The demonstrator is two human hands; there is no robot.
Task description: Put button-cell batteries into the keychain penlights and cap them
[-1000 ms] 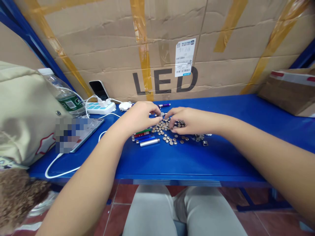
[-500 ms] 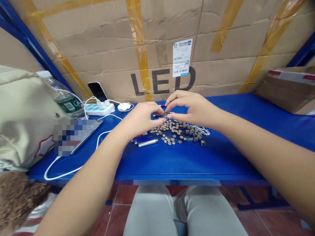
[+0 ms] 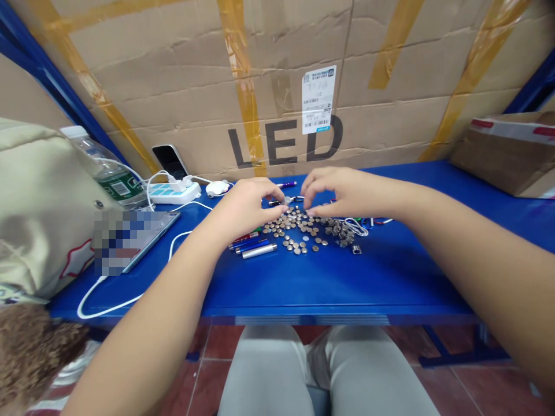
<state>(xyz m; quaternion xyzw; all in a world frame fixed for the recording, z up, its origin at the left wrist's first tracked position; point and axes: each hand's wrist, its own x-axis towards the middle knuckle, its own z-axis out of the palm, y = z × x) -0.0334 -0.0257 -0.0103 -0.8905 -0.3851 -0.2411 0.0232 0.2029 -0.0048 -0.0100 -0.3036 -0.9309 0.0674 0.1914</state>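
Note:
My left hand (image 3: 254,202) is over the left side of a spread of small round metal discs (image 3: 296,217) that look like button cells. Its thumb and index finger are pinched, with a small shiny piece at the tips that I cannot make out. Just to the right, my right hand (image 3: 336,190) hovers above the same discs, fingers curled toward the thumb; whatever lies between those tips is hidden. A silver tube (image 3: 260,251) lies beside blue and red tubes (image 3: 251,244) below my left hand. Small metal clips (image 3: 342,233) are heaped under my right hand.
A purple tube (image 3: 287,185) lies behind the hands. White cords (image 3: 356,227) are at the right. To the left stand a power strip (image 3: 173,193), phone (image 3: 170,160), tablet (image 3: 151,242), bottle (image 3: 117,173) and bag (image 3: 43,202). A cardboard box (image 3: 503,153) sits at the far right.
My hands, whose fingertips met over the discs, have drawn apart. The right one has moved a little to the right; the left has shifted slightly left. The purple tube shows more.

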